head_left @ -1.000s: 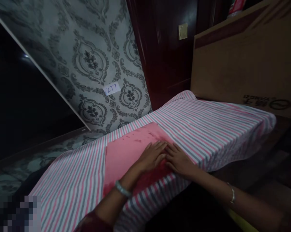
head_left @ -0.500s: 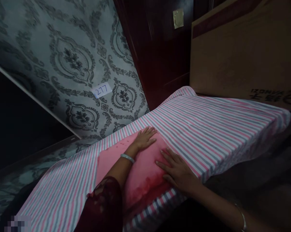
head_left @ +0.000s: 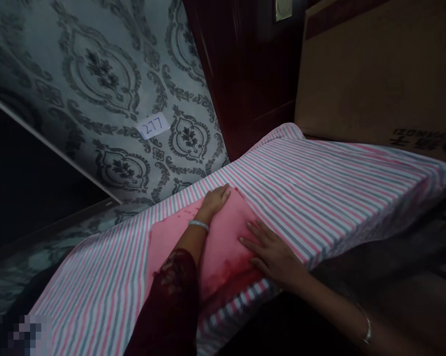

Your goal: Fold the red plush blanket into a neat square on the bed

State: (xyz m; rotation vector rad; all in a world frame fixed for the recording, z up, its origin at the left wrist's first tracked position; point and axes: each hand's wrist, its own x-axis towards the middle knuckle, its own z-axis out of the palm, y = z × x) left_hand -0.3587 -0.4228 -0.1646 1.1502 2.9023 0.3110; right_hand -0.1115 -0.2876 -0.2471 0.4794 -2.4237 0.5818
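A pink cloth piece with darker red patches along its near edge lies on a board shaped like an ironing board, under a striped cover. My left hand rests at the cloth's far corner, fingers stretched out and close together. On the cloth's right edge, my right hand lies flat with its fingers spread. Neither hand visibly lifts the fabric. My left forearm and dark red sleeve cover part of the cloth.
Behind the board stand a patterned wall with a paper label reading 277, and a dark red panel. A large cardboard box is at the back right. A dark panel is at the left.
My left hand has shifted slightly toward the far corner, and its fingers have drawn closer together. My right hand stays on the cloth's right edge. The view has tilted slightly.
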